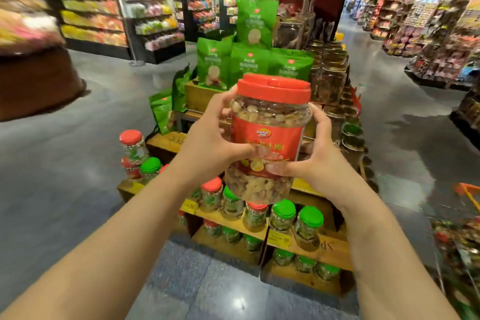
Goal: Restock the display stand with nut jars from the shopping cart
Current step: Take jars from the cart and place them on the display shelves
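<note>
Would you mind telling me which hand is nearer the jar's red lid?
Left. The left hand reaches up to just below the red lid; the right hand holds the jar lower down.

Head view, forward-down (close).

Both hands hold a nut jar (268, 138) upright above the display stand (306, 244): the left hand (210, 143) on its left side, the right hand (314, 161) on its right. Smaller jars (283, 213) with red and green lids stand on the stand's shelves below the jar, green bags (249, 60) behind it.
</note>
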The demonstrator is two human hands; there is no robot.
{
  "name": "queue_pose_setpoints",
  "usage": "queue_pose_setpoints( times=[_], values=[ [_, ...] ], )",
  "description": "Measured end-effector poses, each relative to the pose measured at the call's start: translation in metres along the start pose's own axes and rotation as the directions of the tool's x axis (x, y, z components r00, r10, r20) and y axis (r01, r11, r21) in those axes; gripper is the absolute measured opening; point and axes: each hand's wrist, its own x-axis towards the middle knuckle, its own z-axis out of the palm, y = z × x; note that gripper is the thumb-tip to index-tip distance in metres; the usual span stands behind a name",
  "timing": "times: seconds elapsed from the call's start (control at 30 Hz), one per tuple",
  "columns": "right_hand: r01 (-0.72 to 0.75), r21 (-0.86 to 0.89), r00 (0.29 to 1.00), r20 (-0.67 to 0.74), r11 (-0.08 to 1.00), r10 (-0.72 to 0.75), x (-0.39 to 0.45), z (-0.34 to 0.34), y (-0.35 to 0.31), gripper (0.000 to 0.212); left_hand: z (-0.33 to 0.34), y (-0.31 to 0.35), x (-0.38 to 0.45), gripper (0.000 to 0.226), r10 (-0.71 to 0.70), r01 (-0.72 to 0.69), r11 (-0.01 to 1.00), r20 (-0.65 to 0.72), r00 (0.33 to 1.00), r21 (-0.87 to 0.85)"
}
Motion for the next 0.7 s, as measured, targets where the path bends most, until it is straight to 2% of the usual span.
queue_pose_setpoints(
  times=[0.33, 0.7],
  values=[
    [0.009, 0.03, 0.992, 0.123, 1.0, -0.012, 0.054, 0.099, -0.03, 0.138, -0.098, -0.048, -0.005, 0.11, -0.073, 0.082, 0.995, -0.144, 0.987, 0.06],
    [0.034, 0.093, 0.985, 0.166, 0.995, -0.049, 0.186, 0.171, -0.008, 0.132, -0.17, -0.124, 0.069, 0.113, -0.1, 0.14, 0.979, -0.25, 0.963, 0.148]
  ],
)
